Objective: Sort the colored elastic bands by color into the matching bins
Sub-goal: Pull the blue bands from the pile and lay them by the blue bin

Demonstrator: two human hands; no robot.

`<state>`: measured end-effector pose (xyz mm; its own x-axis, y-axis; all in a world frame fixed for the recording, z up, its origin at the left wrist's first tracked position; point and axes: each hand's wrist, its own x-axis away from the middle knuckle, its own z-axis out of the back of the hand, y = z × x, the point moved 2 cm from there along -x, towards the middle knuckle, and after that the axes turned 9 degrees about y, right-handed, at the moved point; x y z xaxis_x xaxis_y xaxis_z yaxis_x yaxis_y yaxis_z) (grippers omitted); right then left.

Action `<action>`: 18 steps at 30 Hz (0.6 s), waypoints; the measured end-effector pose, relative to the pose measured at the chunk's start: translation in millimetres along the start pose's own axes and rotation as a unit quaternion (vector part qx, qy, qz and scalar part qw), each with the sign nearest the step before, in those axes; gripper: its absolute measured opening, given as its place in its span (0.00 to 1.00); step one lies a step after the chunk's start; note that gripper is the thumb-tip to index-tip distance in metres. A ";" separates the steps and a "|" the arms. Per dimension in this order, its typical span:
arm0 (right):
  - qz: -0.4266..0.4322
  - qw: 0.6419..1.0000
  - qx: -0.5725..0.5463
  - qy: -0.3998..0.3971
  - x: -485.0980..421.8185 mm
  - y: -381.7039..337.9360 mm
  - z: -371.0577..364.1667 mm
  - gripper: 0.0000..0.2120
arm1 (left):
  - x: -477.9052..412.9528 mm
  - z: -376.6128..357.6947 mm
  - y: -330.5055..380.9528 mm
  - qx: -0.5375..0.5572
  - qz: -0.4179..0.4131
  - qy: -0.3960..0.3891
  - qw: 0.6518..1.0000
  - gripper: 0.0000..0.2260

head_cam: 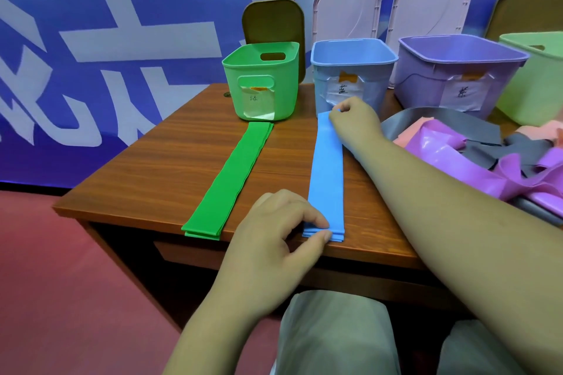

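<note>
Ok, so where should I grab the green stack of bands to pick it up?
Pinch the green stack at its near end, coming from your side. It lies flat and thin, but that end reaches the table edge, so a thumb could probably slip under all layers, like the left hand on the blue stack.

Person, head-camera view.
- Left hand (274, 222), right hand (355, 119): bare.
- Left forearm (213, 313), right forearm (457, 207): bare along the whole visible length, uncovered from wrist to the picture's edge.
- Trousers (332, 332): pale grey-green, smooth, faintly glossy cloth with soft creases, covering both knees at the bottom of the view; the right knee (475, 353) is in the same fabric.
</note>
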<state>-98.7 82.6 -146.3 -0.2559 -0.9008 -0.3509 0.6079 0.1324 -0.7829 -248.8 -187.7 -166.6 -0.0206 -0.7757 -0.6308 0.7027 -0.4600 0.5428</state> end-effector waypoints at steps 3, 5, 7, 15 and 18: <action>0.013 1.000 -0.013 0.016 2.9 -0.4 2.4 0.11 | 0.3 0.7 0.9 0.000 -0.001 -0.004 1.000 0.04; 0.023 0.999 -0.027 0.041 4.0 -1.1 5.4 0.12 | 0.3 0.9 1.2 -0.003 -0.003 -0.007 1.000 0.04; 0.032 0.997 -0.027 0.071 4.7 -1.8 9.1 0.11 | 0.1 1.0 0.9 -0.008 -0.005 -0.010 1.000 0.04; 0.044 0.993 -0.031 0.107 13.0 -3.5 20.2 0.10 | 0.0 -1.3 0.2 -0.006 -0.001 -0.003 1.000 0.05; 0.048 0.994 -0.022 0.098 18.2 -7.4 25.5 0.09 | -0.4 -0.8 0.4 0.000 0.000 -0.001 1.000 0.06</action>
<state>-88.7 54.6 -133.8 -0.3427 -0.7856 -0.5151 0.6046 0.2352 -0.7610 -247.9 -187.2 -166.6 -0.0215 -0.7762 -0.6301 0.7025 -0.4602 0.5429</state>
